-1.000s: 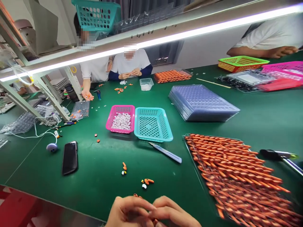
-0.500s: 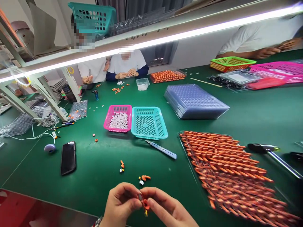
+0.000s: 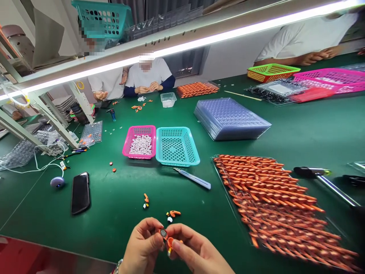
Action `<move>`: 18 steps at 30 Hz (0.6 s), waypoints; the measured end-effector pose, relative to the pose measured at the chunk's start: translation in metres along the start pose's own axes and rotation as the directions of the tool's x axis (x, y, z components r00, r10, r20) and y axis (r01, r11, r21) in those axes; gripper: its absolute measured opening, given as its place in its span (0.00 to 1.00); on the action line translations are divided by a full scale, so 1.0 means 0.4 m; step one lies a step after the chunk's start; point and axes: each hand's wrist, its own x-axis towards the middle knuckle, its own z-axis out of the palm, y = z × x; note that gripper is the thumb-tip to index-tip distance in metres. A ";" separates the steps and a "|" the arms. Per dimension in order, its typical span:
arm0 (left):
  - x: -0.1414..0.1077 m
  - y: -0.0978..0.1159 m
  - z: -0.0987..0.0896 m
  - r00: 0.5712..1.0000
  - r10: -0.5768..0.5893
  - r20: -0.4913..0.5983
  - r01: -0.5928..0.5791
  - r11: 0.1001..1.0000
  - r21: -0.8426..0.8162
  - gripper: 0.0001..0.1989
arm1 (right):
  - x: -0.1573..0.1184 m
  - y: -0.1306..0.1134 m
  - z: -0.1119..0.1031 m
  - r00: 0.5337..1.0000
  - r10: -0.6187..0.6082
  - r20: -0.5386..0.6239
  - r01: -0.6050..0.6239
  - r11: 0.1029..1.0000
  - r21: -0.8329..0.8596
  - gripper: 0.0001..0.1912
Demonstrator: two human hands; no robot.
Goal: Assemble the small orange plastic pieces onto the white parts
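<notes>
Pinching a small orange plastic piece [image 3: 168, 240] with a round dark face between them, the left hand [image 3: 142, 247] and right hand [image 3: 196, 253] hold it slightly higher over the green felt table [image 3: 114, 213] than before.

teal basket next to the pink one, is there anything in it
No, the teal basket shows only its bare perforated floor, while the pink basket beside it holds small pale pieces.
</notes>
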 end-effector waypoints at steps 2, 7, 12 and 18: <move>0.001 -0.002 -0.002 1.000 -0.006 0.006 0.006 1.000 0.002 0.12 | 0.006 0.001 0.005 1.000 0.006 0.002 -0.006 1.000 0.004 0.16; 0.002 -0.006 0.003 0.999 0.017 0.040 -0.017 1.000 0.013 0.10 | 0.019 0.007 0.012 1.000 0.000 -0.013 0.000 0.999 -0.032 0.18; 0.008 -0.002 0.004 0.985 0.141 0.099 -0.154 0.978 0.142 0.09 | 0.029 0.021 0.003 0.998 -0.054 -0.027 0.052 0.995 -0.082 0.18; 0.010 0.009 -0.012 0.960 0.232 0.157 -0.275 0.885 0.375 0.09 | 0.027 0.044 0.017 0.998 -0.053 0.023 0.049 0.987 0.156 0.20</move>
